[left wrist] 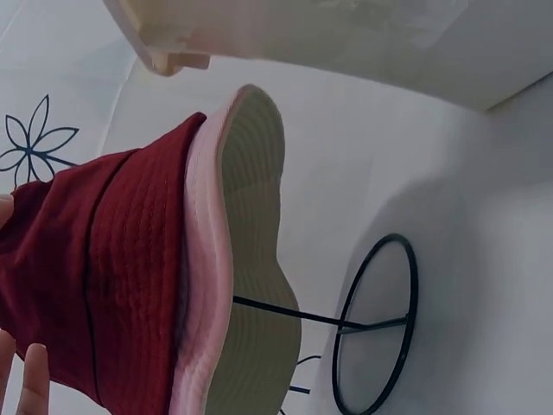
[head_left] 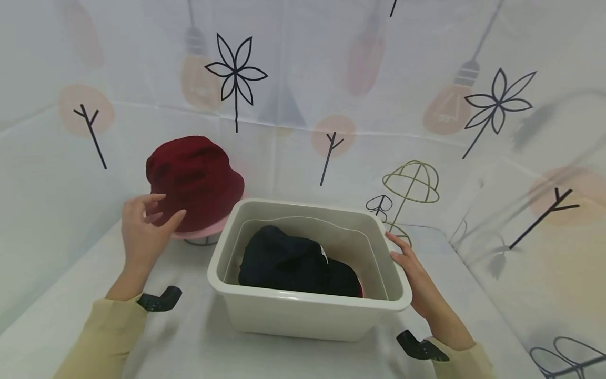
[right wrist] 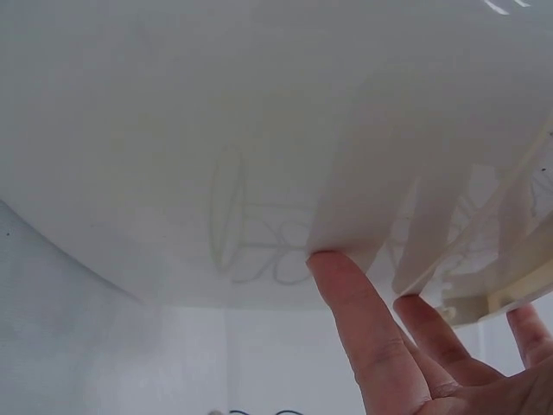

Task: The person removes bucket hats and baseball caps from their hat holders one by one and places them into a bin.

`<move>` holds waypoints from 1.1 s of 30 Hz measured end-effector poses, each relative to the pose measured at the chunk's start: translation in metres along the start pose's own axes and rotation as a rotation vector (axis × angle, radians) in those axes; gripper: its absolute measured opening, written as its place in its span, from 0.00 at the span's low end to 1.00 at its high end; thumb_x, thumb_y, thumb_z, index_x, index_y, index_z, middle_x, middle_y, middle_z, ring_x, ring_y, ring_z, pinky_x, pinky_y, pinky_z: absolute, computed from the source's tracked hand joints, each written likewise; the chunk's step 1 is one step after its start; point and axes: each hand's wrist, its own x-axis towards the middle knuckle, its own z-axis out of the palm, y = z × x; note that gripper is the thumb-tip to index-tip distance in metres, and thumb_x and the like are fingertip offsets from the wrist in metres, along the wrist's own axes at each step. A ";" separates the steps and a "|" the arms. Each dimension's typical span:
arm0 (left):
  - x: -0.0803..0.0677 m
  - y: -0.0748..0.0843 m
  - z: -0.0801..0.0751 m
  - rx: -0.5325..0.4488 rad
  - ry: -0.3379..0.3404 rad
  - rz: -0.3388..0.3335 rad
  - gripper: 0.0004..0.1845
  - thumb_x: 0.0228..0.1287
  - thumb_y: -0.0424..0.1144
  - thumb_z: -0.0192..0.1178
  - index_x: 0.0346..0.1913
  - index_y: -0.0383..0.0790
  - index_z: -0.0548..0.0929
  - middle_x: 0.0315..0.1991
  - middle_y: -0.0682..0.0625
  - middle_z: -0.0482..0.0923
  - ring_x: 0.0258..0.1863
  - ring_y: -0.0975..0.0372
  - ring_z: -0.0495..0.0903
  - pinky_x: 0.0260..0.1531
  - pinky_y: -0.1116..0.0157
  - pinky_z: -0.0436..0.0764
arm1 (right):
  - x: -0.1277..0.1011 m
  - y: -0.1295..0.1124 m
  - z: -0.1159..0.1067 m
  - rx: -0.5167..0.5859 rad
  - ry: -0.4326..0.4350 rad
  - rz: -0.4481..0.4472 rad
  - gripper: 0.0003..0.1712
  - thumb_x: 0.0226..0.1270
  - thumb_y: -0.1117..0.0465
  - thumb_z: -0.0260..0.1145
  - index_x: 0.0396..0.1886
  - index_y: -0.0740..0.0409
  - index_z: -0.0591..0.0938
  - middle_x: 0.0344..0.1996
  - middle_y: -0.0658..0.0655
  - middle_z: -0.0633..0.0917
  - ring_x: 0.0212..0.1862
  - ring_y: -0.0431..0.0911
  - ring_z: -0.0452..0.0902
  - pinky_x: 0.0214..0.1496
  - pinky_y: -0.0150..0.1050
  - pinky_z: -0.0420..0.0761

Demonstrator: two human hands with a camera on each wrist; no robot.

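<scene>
Our left hand (head_left: 142,229), grip released, hovers at the red hat (head_left: 194,179). Our right hand (head_left: 416,279) rests flat-fingered, grip released, against the bin (head_left: 307,310) holding a black hat (head_left: 293,260).

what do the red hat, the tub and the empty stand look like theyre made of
Red hat: soft woven cloth, matte, with stitched rows and a pink brim edge. Tub: likely plastic, smooth, off-white and slightly translucent; shapes show through its wall in the right wrist view. Empty stand: thin bent wire, probably coated metal, pale olive.
</scene>
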 end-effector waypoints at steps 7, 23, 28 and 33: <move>0.014 -0.005 0.000 -0.045 0.083 0.041 0.26 0.47 0.37 0.72 0.50 0.33 0.76 0.46 0.63 0.65 0.48 0.66 0.66 0.45 0.76 0.70 | 0.001 0.001 -0.001 0.014 -0.007 -0.002 0.29 0.75 0.51 0.42 0.72 0.46 0.49 0.60 0.59 0.61 0.51 0.42 0.72 0.45 0.41 0.78; 0.049 -0.001 -0.001 -0.008 -0.093 -0.054 0.44 0.48 0.44 0.71 0.68 0.48 0.61 0.66 0.46 0.54 0.66 0.61 0.50 0.62 0.54 0.56 | 0.001 0.001 -0.001 0.007 -0.009 -0.004 0.29 0.75 0.51 0.42 0.72 0.46 0.49 0.61 0.59 0.61 0.51 0.43 0.72 0.45 0.41 0.78; 0.060 0.000 -0.001 -0.007 -0.168 -0.110 0.46 0.49 0.48 0.70 0.70 0.50 0.58 0.68 0.46 0.52 0.68 0.59 0.48 0.63 0.52 0.53 | 0.001 0.002 -0.002 0.010 -0.013 -0.007 0.29 0.75 0.51 0.42 0.72 0.47 0.48 0.61 0.59 0.61 0.51 0.43 0.72 0.45 0.41 0.78; 0.069 0.007 -0.001 -0.004 -0.260 -0.217 0.48 0.52 0.52 0.67 0.73 0.49 0.53 0.70 0.44 0.50 0.68 0.53 0.49 0.63 0.50 0.54 | 0.001 0.002 -0.002 0.009 -0.009 -0.006 0.29 0.75 0.51 0.42 0.72 0.47 0.48 0.61 0.60 0.60 0.51 0.43 0.72 0.45 0.41 0.78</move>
